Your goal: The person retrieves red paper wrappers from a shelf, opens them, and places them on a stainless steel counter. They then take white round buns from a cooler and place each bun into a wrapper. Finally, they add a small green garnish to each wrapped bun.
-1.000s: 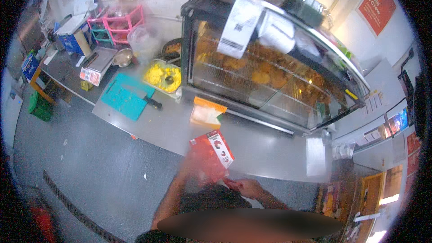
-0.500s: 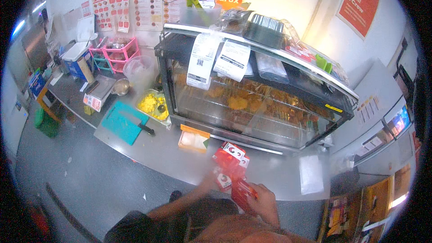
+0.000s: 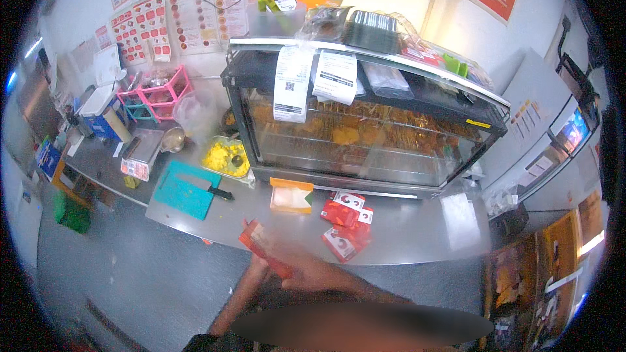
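Left hand (image 3: 258, 266) gripping red packet (image 3: 262, 246), blur hiding its print; right hand (image 3: 314, 275) overlapping lower end, blur obscuring fingers, cannot tell grip.

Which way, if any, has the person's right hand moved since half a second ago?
Yes, to the left: against the glass display cabinet, the right hand has gone from below its right part to below its left part.
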`<act>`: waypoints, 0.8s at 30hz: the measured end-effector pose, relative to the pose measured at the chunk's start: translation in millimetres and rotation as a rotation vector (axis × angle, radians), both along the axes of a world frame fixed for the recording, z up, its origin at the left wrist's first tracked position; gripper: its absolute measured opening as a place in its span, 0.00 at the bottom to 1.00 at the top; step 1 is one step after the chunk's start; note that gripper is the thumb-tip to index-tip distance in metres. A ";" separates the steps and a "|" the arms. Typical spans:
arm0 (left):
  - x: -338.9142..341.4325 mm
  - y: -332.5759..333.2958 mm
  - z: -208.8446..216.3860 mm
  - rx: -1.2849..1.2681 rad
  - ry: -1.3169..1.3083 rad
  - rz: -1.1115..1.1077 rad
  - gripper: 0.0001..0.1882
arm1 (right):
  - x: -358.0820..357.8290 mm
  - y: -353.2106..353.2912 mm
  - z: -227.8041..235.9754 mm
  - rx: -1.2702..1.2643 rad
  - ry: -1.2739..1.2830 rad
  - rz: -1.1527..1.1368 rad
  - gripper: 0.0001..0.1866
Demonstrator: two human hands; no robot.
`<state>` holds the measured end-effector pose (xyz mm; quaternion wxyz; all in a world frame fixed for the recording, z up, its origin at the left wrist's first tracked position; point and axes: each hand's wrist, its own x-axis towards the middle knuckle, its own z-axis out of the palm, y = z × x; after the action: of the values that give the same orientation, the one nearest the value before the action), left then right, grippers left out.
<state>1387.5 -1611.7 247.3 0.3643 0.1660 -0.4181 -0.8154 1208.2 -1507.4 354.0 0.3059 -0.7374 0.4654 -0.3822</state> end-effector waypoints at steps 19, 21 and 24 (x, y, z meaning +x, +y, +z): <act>13.2 6.5 -22.1 -0.322 -0.385 0.118 0.66 | 11.6 -9.2 3.9 0.416 0.211 -0.176 0.19; 5.8 4.7 -19.9 -0.285 -0.539 0.131 0.59 | 6.4 -11.3 -4.7 0.547 0.354 -0.130 0.20; 5.5 1.2 -19.7 0.045 -0.369 0.022 0.51 | 0.3 -7.5 -22.5 0.383 0.151 -0.266 0.20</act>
<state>1393.0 -1610.5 227.6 0.2866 0.3254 -0.4578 -0.7762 1208.5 -1514.9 331.5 0.3516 -0.6247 0.6439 -0.2674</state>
